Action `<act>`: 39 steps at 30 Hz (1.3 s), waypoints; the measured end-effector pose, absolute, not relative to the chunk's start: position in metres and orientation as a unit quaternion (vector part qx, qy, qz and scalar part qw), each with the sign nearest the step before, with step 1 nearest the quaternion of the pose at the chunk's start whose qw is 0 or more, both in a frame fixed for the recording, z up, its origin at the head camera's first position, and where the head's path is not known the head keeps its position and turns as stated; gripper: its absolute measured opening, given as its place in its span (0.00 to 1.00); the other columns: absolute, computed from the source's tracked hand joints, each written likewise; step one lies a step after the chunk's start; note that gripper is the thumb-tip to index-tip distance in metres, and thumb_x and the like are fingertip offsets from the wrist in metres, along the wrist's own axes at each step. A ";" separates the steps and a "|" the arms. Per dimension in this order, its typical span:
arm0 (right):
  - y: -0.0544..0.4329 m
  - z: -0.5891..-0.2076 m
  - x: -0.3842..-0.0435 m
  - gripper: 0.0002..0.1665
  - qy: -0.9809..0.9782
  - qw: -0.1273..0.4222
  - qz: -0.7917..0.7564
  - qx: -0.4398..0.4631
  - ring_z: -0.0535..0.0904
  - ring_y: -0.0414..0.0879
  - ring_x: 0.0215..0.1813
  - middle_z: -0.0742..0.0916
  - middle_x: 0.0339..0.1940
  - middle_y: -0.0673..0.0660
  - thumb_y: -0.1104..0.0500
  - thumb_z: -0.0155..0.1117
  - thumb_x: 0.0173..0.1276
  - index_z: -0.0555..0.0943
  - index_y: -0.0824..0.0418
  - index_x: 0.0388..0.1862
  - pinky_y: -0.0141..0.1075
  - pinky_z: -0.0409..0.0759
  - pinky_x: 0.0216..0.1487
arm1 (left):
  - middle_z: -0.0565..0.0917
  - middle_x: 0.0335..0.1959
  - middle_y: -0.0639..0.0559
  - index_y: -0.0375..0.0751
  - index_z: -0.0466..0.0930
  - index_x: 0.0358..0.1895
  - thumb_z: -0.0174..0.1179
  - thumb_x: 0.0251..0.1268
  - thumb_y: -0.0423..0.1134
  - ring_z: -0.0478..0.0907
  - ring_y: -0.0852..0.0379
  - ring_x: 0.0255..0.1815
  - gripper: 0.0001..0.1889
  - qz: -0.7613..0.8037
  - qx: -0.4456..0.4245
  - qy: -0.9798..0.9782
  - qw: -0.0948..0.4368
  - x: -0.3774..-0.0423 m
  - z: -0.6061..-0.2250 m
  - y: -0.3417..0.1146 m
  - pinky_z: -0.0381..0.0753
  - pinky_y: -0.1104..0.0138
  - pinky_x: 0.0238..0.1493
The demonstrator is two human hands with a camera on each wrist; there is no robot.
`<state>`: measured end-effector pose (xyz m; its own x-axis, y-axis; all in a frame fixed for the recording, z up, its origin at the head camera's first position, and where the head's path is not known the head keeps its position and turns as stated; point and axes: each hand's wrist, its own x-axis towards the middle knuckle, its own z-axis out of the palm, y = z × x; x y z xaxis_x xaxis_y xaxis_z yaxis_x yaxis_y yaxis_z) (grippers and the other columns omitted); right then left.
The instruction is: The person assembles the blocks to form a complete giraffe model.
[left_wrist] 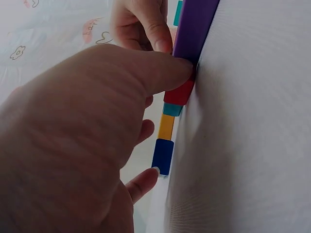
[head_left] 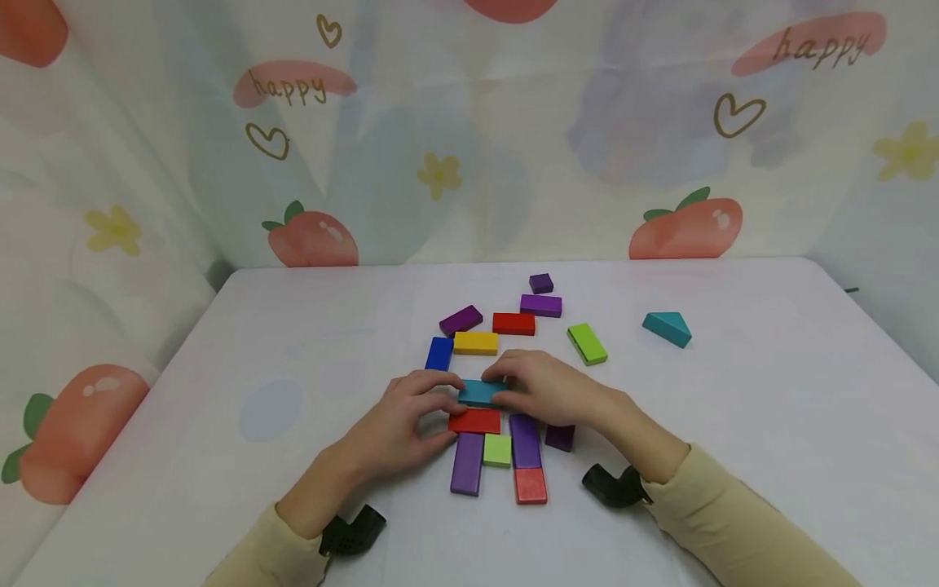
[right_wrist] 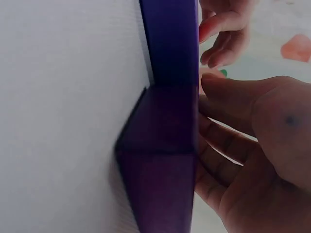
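Observation:
A teal rectangular block [head_left: 478, 394] lies flat in the middle of the block layout. My right hand [head_left: 546, 387] has its thumb and fingertips around the right end of this block, pinching it. On the other side my left hand [head_left: 411, 416] touches the block's left end with its fingertips. Its thumb lies beside the red block [head_left: 475, 421] and the upright-laid purple block [head_left: 467, 465], as the left wrist view also shows. Below the red block sit a green square block [head_left: 497, 450], a violet block [head_left: 525, 440] and a coral-red block [head_left: 531, 486].
Above the hands lie a blue block [head_left: 439, 354], a yellow block [head_left: 475, 343], another red block [head_left: 513, 324] and several purple ones. A lime block [head_left: 587, 344] and a teal triangle [head_left: 668, 328] are to the right. A dark purple block [head_left: 560, 438] sits under the right wrist.

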<state>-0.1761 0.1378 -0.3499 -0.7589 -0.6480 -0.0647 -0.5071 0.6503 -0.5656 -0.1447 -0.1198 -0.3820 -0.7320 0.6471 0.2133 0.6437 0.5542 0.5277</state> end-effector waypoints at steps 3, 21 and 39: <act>0.136 -0.350 -0.174 0.18 0.894 0.137 -0.274 -0.327 0.80 0.48 0.56 0.84 0.54 0.54 0.59 0.64 0.75 0.82 0.62 0.61 0.43 0.80 0.60 | 0.75 0.65 0.57 0.49 0.87 0.49 0.73 0.61 0.39 0.66 0.56 0.70 0.13 0.296 0.377 0.878 0.001 -0.145 -0.382 -0.121 0.66 0.49 0.69; 0.134 -0.349 -0.170 0.19 0.886 0.132 -0.272 -0.351 0.79 0.48 0.59 0.83 0.56 0.54 0.63 0.61 0.76 0.81 0.61 0.63 0.44 0.78 0.62 | 0.77 0.68 0.58 0.46 0.83 0.63 0.67 0.67 0.38 0.65 0.58 0.74 0.21 0.286 0.412 0.865 0.027 -0.146 -0.378 -0.125 0.62 0.50 0.73; 0.185 -0.323 -0.176 0.16 0.913 0.070 -0.273 -0.293 0.81 0.49 0.49 0.85 0.51 0.57 0.62 0.63 0.73 0.84 0.64 0.58 0.42 0.83 0.48 | 0.79 0.66 0.58 0.51 0.82 0.65 0.68 0.68 0.42 0.66 0.57 0.73 0.22 0.249 0.388 0.886 0.056 -0.144 -0.372 -0.120 0.64 0.51 0.72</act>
